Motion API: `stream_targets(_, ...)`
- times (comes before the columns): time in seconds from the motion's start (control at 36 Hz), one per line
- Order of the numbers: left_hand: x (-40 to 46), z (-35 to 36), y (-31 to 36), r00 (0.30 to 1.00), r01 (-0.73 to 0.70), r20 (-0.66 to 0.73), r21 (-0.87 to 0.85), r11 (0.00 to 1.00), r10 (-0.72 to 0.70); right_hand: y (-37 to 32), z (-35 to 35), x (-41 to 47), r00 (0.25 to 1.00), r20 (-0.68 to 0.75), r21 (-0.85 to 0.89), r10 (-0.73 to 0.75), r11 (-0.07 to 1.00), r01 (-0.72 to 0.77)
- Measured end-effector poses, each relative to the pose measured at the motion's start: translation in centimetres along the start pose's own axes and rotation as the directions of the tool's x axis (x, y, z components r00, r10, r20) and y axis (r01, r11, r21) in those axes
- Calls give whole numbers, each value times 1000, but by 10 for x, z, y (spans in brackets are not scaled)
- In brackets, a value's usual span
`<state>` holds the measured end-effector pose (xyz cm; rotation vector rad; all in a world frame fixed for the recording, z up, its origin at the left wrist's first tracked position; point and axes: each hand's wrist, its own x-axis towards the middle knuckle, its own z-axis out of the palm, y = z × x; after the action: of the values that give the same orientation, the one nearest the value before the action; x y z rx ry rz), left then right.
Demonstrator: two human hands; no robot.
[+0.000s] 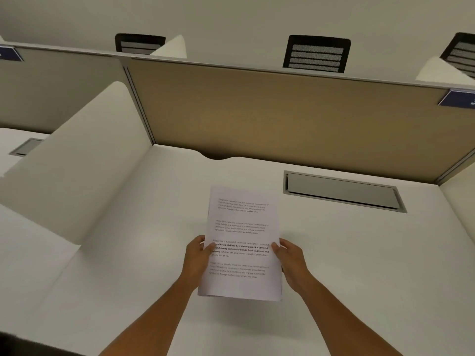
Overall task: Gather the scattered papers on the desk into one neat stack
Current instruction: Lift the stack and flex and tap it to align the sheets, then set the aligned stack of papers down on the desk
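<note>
A stack of white printed papers [243, 235] is held above the middle of the white desk [128, 253], long edge pointing away from me. My left hand [198, 258] grips its left edge, thumb on the top sheet. My right hand [289, 258] grips the right edge the same way. The sheets look aligned, with several blocks of text on the top page. No other loose paper shows on the desk.
A grey cable hatch [343, 191] is set into the desk at the back right. A tan partition [282, 119] closes the back, and white side dividers [84, 163] stand left and right. Black chairs [317, 55] show beyond the partition.
</note>
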<state>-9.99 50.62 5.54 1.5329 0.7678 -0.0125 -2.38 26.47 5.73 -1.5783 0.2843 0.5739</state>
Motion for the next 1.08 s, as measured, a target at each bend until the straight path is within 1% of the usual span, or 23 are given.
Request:
stream_targets(0.11,10,-12,4,999,-11,-36,0,1000,11,-2,20,3,1000,16,-4,4,1000,-4)
stream_targets(0.25,21,-27,6,996,-64,-56,2,998,64,-5,41,10,999,-9,-76,-54,996,53)
stream_targets(0.39,30,-36,15,989,-147,-5,-62,987,147,-11,58,11,989,-45,-94,-142,986,137)
stream_targets(0.53,34,-43,15,971,-230,61,-19,973,231,-14,69,5,968,-110,-109,-227,970,216)
stream_targets(0.64,31,-46,7,969,-238,75,-2,971,237,-3,73,-3,955,-112,-123,-274,958,260)
stream_targets(0.83,32,-40,-14,972,-219,99,35,975,215,25,78,0,968,-135,-139,-212,971,193)
stream_targets(1.08,34,-34,-30,973,-201,124,37,979,195,40,79,3,979,-115,-151,-169,977,151)
